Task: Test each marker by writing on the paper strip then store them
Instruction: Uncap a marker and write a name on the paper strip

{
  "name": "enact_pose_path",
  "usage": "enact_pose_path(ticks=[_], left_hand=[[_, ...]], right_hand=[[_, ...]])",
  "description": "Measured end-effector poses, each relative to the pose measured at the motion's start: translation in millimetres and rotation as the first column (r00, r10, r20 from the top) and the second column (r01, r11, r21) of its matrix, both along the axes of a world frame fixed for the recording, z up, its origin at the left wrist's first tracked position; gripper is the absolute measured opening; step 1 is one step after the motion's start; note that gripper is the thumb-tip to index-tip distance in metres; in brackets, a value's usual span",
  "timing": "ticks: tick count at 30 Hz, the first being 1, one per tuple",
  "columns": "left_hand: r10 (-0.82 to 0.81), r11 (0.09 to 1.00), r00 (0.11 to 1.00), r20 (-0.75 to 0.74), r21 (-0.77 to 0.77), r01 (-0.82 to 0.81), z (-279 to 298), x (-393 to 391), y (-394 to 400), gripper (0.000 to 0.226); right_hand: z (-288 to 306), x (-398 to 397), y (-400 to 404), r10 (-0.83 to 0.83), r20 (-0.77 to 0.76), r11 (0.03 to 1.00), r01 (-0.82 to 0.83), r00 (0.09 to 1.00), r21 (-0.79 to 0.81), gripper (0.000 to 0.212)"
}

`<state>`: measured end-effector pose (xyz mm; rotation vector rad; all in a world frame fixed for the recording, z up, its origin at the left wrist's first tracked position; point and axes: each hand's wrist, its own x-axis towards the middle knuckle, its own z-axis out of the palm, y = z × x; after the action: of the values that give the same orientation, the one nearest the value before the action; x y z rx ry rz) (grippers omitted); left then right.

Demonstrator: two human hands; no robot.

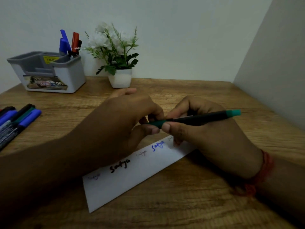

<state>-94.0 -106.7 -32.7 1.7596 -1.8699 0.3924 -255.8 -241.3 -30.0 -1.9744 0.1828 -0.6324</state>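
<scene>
Two hands (125, 123) (206, 129), green marker (198, 119), "Satya" strip (132, 176)

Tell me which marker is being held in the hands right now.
The green-capped marker with the black barrel, gripped by both the left hand and right hand above the paper strip. The others lie at the table's left edge or stand in the organizer.

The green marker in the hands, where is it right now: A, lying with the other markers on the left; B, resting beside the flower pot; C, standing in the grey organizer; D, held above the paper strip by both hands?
D: both hands, left and right, grip the green marker over the paper strip.
</scene>
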Motion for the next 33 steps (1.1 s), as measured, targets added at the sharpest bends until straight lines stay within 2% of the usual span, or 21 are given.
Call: enact_pose_path(ticks=[3, 6, 12, 15, 17, 20, 23, 25, 28, 33], left_hand=[[0.041, 0.999, 0.998, 0.042, -0.007, -0.041, 1.1, 9.2, -0.2, 0.021], [0.122, 0.992, 0.988, 0.098, 0.029, -0.126, 0.6, 19.9, 2.6, 0.042], [0.341, 0.899, 0.914, 0.221, 0.206, -0.386, 2.8, 41.7, 10.4, 0.085], [0.407, 0.861, 0.867, 0.288, 0.197, -0.469, 6.1, 52.4, 16.5, 0.089], [0.46, 0.838, 0.836, 0.299, 0.165, -0.52, 13.9, 61.4, 24.1, 0.09], [0.558, 0.785, 0.771, 0.307, 0.107, -0.61, 26.1, 83.5, 35.7, 0.089], [0.662, 0.703, 0.695, 0.281, 0.091, -0.705, 35.4, 114.1, 50.2, 0.089], [0.716, 0.647, 0.642, 0.274, 0.085, -0.757, 38.2, 135.4, 61.5, 0.089], [0.768, 0.592, 0.599, 0.228, 0.106, -0.799, 36.8, 164.0, 77.4, 0.09], [0.823, 0.532, 0.554, 0.124, 0.17, -0.829, 28.1, 194.6, 96.5, 0.087]], right_hand=[[-1.0, 1.8, -6.1, 0.007, 0.015, 0.996, -0.008, 1.0, 0.088, 0.016], [-0.8, 1.7, -10.6, -0.03, 0.038, 0.983, 0.023, 0.999, 0.18, 0.025], [2.5, 7.2, -6.8, -0.05, 0.006, 0.953, 0.046, 0.999, 0.298, 0.026], [7.6, 12.9, 1.0, 0.014, -0.033, 0.916, 0.0, 0.999, 0.401, 0.023], [14.1, 22.2, 3.7, 0.05, -0.08, 0.919, -0.014, 0.996, 0.393, 0.018], [28.2, 47.9, 5.6, 0.096, -0.209, 0.963, -0.037, 0.973, 0.267, 0.014], [45.1, 88.1, 10.1, 0.058, -0.293, 0.998, -0.06, 0.954, 0.002, 0.012], [58.0, 117.7, 16.5, -0.008, -0.286, 0.976, -0.054, 0.958, -0.211, 0.012], [78.8, 160.2, 29.9, -0.131, -0.203, 0.867, 0.013, 0.97, -0.499, 0.015], [108.8, 230.7, 48.8, -0.251, 0.005, 0.644, 0.171, 0.968, -0.746, 0.017]])
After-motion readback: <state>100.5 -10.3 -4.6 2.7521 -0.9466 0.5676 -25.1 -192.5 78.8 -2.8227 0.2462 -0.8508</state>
